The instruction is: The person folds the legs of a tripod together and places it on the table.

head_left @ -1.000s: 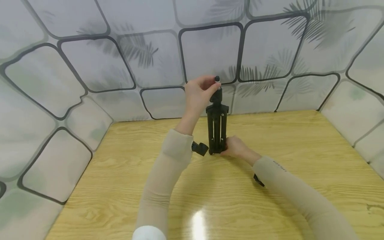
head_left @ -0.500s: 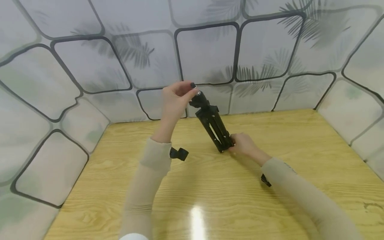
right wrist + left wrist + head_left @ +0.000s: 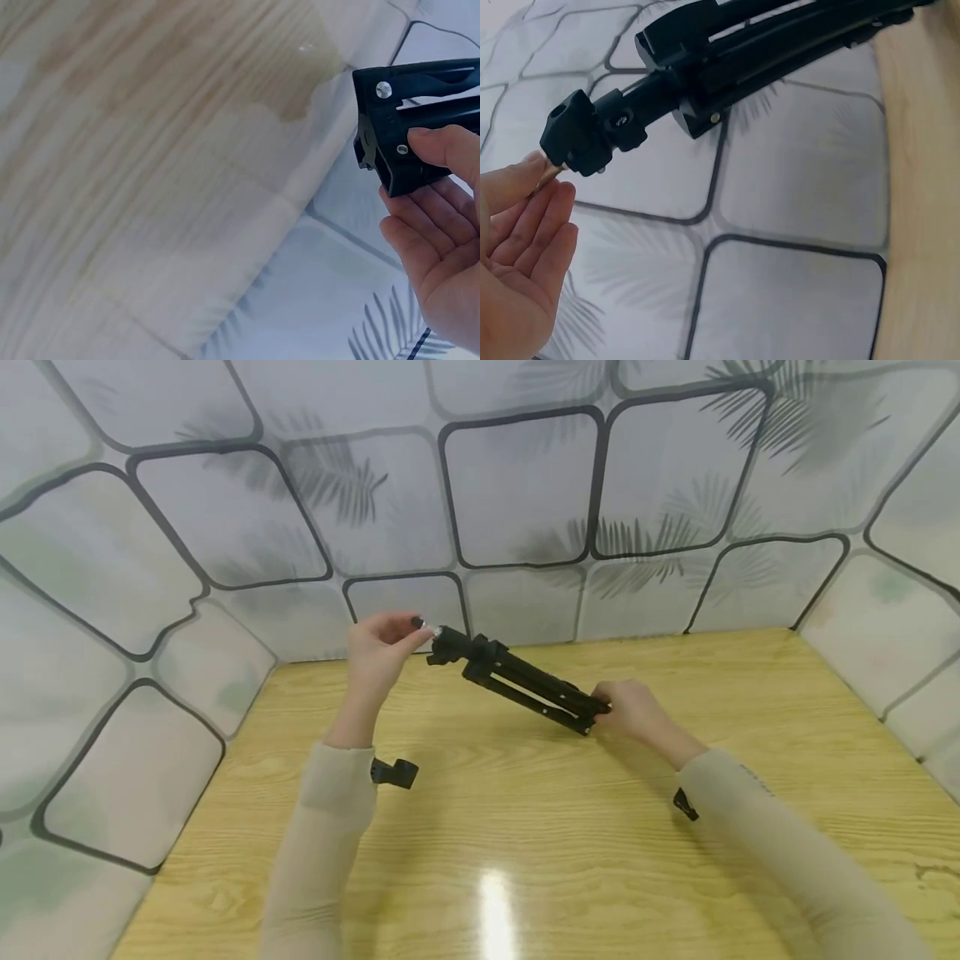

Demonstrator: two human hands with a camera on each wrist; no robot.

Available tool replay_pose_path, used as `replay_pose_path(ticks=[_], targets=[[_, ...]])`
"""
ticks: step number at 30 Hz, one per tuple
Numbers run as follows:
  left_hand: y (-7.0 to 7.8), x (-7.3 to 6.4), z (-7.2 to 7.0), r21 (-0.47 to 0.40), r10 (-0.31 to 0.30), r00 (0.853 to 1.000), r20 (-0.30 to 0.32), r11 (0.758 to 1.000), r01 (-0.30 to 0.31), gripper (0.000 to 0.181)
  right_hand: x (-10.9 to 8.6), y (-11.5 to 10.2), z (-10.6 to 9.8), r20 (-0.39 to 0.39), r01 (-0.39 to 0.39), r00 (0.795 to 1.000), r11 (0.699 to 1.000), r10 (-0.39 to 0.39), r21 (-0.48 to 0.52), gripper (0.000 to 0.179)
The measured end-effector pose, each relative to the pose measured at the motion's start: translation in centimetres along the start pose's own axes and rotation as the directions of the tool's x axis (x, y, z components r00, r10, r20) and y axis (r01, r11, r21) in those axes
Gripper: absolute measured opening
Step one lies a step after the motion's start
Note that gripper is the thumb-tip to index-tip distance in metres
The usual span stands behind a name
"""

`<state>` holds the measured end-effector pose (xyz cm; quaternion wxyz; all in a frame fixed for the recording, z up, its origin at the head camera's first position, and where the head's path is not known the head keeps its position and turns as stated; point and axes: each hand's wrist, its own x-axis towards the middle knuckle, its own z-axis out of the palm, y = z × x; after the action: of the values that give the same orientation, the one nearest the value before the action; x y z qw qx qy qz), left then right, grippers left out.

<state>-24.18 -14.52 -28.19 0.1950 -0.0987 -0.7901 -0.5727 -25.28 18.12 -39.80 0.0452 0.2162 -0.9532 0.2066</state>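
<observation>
A folded black tripod [image 3: 525, 681] is held aslant above the wooden table, its head end to the left and higher than its leg ends. My left hand [image 3: 375, 656] pinches a small shiny piece at the tip of the head between thumb and fingers; a small black bit shows by the fingertips. In the left wrist view, the tripod head [image 3: 577, 135] points at the left hand [image 3: 525, 240]. My right hand [image 3: 633, 710] grips the leg ends. The right wrist view has the thumb on top of the leg ends [image 3: 394, 165] and the other fingers beneath.
A pale wooden table [image 3: 465, 827] spreads under both arms. Behind it and at its sides stands a wall [image 3: 525, 485] with a stone-and-leaf pattern. Black wrist pieces stick out at the left cuff [image 3: 395, 772] and the right cuff [image 3: 684, 804].
The tripod has gone from upright to leaning far over to the left. My left hand has moved left and down with the head end; the right hand has shifted slightly right with the leg ends.
</observation>
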Motion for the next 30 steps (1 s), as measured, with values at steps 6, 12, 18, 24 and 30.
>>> replay_pose_path(ticks=[6, 12, 18, 24, 30], targets=[[-2.5, -0.6, -1.0, 0.051, -0.075, 0.993, 0.091, 0.996, 0.071, 0.026, -0.4, 0.5, -1.2, 0.012, -0.020, 1.000, 0.999, 0.021, -0.028, 0.027], [-5.8, -1.6, -1.8, 0.192, -0.189, 0.961, 0.201, 0.970, 0.151, 0.029, -0.8, 1.0, -1.8, 0.006, -0.025, 1.000, 0.999, 0.025, -0.035, 0.030], [-8.8, -2.5, -1.8, 0.289, -0.270, 0.911, 0.312, 0.940, 0.180, 0.027, -0.9, 1.3, -2.2, 0.014, -0.044, 0.999, 0.998, 0.045, -0.046, 0.030], [-10.7, -2.8, -1.3, 0.411, -0.285, 0.881, 0.379, 0.904, 0.116, 0.028, -1.0, 1.3, -2.5, 0.020, -0.045, 0.999, 0.997, 0.046, -0.060, 0.030], [-11.4, -3.1, -0.7, 0.498, -0.277, 0.858, 0.433, 0.866, 0.028, 0.022, -1.0, 1.2, -2.3, 0.020, -0.045, 0.999, 0.996, 0.047, -0.079, 0.029]])
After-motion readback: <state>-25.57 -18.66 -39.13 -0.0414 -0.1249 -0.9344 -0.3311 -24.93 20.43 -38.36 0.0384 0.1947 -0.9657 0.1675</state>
